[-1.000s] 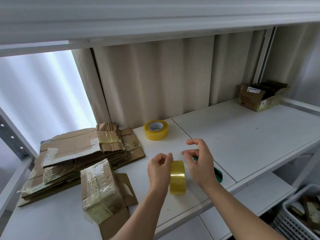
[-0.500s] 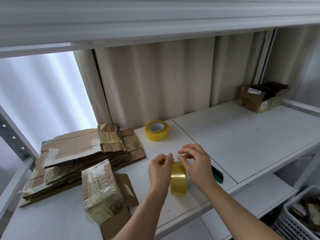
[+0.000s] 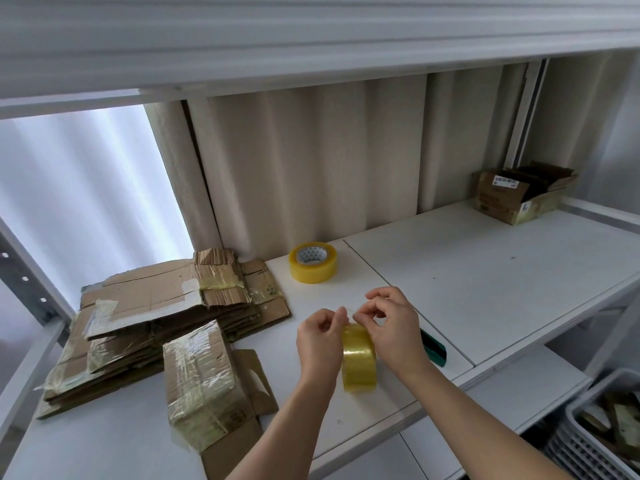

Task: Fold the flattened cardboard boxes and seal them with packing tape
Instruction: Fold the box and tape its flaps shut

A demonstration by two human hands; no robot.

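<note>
Two hands [image 3: 356,334] grip tape roll [image 3: 359,363] beside flattened boxes [image 3: 152,317].

Two tape rolls [image 3: 359,362] [image 3: 312,262], one flattened-cardboard stack [image 3: 145,317], two boxes [image 3: 204,382] [image 3: 516,197], one basket [image 3: 602,434]

left hand [image 3: 320,341] and right hand [image 3: 391,323] raised close together, fingers curled

A packing or stockroom corner: white metal shelving [image 3: 485,271] holds a stack of flattened used boxes [image 3: 156,323], tape rolls [image 3: 312,262], and an open carton [image 3: 519,199]; a plastic crate [image 3: 588,427] of cardboard scraps stands below, with curtains [image 3: 311,161] behind.
</note>
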